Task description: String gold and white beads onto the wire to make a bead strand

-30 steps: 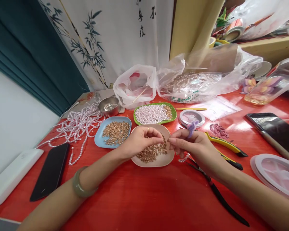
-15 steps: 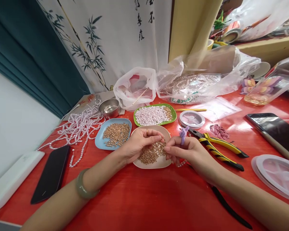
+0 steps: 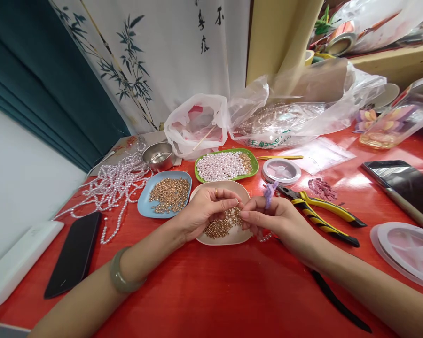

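Over a cream plate (image 3: pixel 232 237) of small gold beads (image 3: pixel 218 228), my hands meet almost fingertip to fingertip. My left hand (image 3: pixel 209 206) is closed in a pinch; what sits between thumb and forefinger is too small to name. My right hand (image 3: pixel 268 215), a purple fuzzy band around one finger, is pinched too, and a short string of clear beads (image 3: pixel 266 238) hangs beneath it. Left of the plate lies a blue plate (image 3: pixel 143 206) with larger gold beads (image 3: pixel 171 193). Behind is a green tray (image 3: pixel 255 165) of white pearl beads (image 3: pixel 221 165) and some gold ones.
Pliers (image 3: pixel 324 216) with yellow-black handles and a pale spool (image 3: pixel 281 170) lie to the right, near a phone (image 3: pixel 405 188). Pearl strands (image 3: pixel 116 180), a metal bowl (image 3: pixel 158 156) and another phone (image 3: pixel 74 256) are at left. Plastic bags (image 3: pixel 197 124) stand behind.
My right fingertips have come slightly closer to my left ones. Both hands stay pinched over the cream plate, and the view has shifted a little.
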`<state>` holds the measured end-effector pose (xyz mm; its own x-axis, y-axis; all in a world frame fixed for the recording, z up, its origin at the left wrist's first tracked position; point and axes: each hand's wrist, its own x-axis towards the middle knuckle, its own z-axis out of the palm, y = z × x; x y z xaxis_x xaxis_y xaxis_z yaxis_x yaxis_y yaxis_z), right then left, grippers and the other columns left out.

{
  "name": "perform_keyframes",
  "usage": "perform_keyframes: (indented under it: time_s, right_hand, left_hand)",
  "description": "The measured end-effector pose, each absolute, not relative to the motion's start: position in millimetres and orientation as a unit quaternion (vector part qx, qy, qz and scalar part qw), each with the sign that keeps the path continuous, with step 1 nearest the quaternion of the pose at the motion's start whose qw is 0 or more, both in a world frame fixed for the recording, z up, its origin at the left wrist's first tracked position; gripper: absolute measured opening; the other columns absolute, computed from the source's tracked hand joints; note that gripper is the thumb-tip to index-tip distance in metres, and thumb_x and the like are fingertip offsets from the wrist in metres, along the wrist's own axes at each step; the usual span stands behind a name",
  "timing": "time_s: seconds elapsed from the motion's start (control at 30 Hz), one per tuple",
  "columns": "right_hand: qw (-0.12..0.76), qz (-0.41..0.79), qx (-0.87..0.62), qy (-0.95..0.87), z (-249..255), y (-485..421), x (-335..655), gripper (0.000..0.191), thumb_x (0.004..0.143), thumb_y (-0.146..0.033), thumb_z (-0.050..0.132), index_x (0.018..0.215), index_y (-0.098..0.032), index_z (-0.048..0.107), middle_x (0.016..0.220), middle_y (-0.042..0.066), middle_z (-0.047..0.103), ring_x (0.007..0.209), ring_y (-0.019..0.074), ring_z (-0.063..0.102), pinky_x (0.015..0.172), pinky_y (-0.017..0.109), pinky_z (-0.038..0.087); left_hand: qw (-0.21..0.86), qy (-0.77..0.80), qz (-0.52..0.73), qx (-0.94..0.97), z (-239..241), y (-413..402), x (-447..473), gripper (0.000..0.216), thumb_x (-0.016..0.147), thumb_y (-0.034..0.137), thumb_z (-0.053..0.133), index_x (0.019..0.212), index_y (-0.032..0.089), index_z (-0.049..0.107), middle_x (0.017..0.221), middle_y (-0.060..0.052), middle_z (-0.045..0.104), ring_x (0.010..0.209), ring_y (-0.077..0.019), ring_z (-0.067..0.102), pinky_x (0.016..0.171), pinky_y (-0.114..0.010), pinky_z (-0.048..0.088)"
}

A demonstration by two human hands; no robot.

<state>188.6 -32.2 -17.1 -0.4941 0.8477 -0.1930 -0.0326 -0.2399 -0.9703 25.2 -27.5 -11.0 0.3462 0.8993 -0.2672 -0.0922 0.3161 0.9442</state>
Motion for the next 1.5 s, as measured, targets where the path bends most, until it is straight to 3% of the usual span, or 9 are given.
perform_keyframes:
  time_s: [0.33,0.53,0.7,0.8,0.97,1.23,1.5]
  right_hand:
    - [0.332,0.654,-0.401,-0.549,-19.7,-32.1,188.9,0.021,0.068,-0.035,0.064,0.063,-0.016,0.058,0.054,-0.002,0.055,0.044,0.0067,0.046,0.041,0.019,0.037]
    - [0.318,0.645,-0.401,-0.568,-21.1,-30.7,189.6,0.019,0.07,-0.033,0.063,0.064,-0.016,0.059,0.054,-0.002,0.054,0.045,0.0065,0.045,0.041,0.018,0.035]
    - [0.339,0.644,-0.376,-0.574,-15.4,-31.6,189.8,0.016,0.068,-0.03,0.064,0.078,-0.019,0.061,0.059,-0.002,0.054,0.049,0.009,0.048,0.045,0.021,0.037]
    - [0.346,0.612,-0.378,-0.603,-12.4,-33.3,189.3,0.011,0.068,-0.029,0.064,0.068,-0.018,0.063,0.056,-0.002,0.052,0.05,0.0097,0.045,0.046,0.023,0.035]
    - [0.353,0.603,-0.405,-0.589,-10.6,-34.6,189.7,0.012,0.067,-0.029,0.064,0.062,-0.018,0.063,0.051,-0.003,0.048,0.046,0.0088,0.04,0.044,0.023,0.033]
    - [0.381,0.611,-0.399,-0.568,-18.9,-27.5,194.5,0.012,0.07,-0.03,0.063,0.069,-0.018,0.064,0.058,-0.002,0.055,0.05,0.0082,0.044,0.047,0.021,0.034]
    - [0.394,0.603,-0.412,-0.558,-19.2,-25.3,195.9,0.012,0.071,-0.03,0.063,0.067,-0.019,0.063,0.059,-0.002,0.056,0.048,0.0073,0.042,0.046,0.021,0.033]
  left_hand:
    - [0.671,0.441,0.381,0.458,-11.6,-27.4,24.6,0.018,0.062,0.026,0.067,0.076,0.016,0.063,0.073,-0.002,0.059,0.057,-0.0066,0.046,0.048,-0.019,0.033]
    - [0.636,0.422,0.389,0.516,-9.0,-27.8,24.0,0.008,0.065,0.023,0.065,0.065,0.016,0.062,0.067,0.0,0.058,0.059,-0.0074,0.048,0.056,-0.02,0.038]
    - [0.605,0.408,0.397,0.556,2.0,-31.4,23.1,0.005,0.065,0.018,0.064,0.061,0.016,0.06,0.064,0.002,0.055,0.063,-0.0085,0.049,0.06,-0.021,0.039]
    - [0.58,0.415,0.383,0.587,10.0,-32.1,21.6,0.006,0.065,0.019,0.063,0.061,0.016,0.06,0.067,0.001,0.056,0.063,-0.009,0.049,0.06,-0.022,0.039]
    - [0.533,0.457,0.311,0.641,19.2,-24.7,11.0,0.008,0.069,0.022,0.059,0.071,0.014,0.061,0.072,-0.001,0.06,0.069,-0.0112,0.054,0.064,-0.024,0.041]
    - [0.293,0.521,0.056,0.799,9.8,-16.5,-7.7,0.014,0.066,0.026,0.059,0.078,0.021,0.064,0.08,-0.001,0.064,0.073,-0.0161,0.054,0.061,-0.027,0.036]
    - [0.261,0.517,0.028,0.814,5.0,-19.8,-1.2,0.011,0.07,0.024,0.054,0.071,0.021,0.065,0.076,0.0,0.065,0.075,-0.0169,0.055,0.062,-0.028,0.035]
